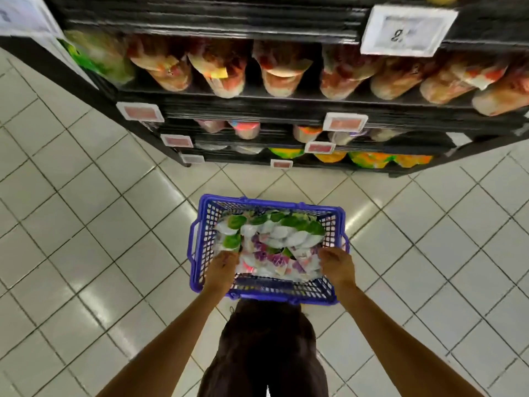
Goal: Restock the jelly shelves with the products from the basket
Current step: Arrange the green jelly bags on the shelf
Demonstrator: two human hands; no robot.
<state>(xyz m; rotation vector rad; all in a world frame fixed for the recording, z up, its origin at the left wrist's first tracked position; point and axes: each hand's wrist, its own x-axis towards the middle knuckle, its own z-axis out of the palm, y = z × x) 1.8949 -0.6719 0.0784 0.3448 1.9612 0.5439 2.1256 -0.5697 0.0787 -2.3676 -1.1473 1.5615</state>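
Observation:
A blue plastic basket [200,247] stands on the tiled floor in front of the black shelving [257,103]. It holds several jelly packs, green-printed ones [286,224] at the back and a purple-printed pack [272,260] at the front. My left hand [221,266] grips the left end of the purple pack. My right hand [336,266] grips its right end. Both sets of fingers curl down into the basket. The shelves carry rows of red, pink, orange and yellow-green jelly bags [282,73].
White price tags [406,31] hang on the shelf edges. The shelf unit's left end [86,90] juts out over the white tiled floor [86,224]. My dark-clothed body [266,348] is just behind the basket.

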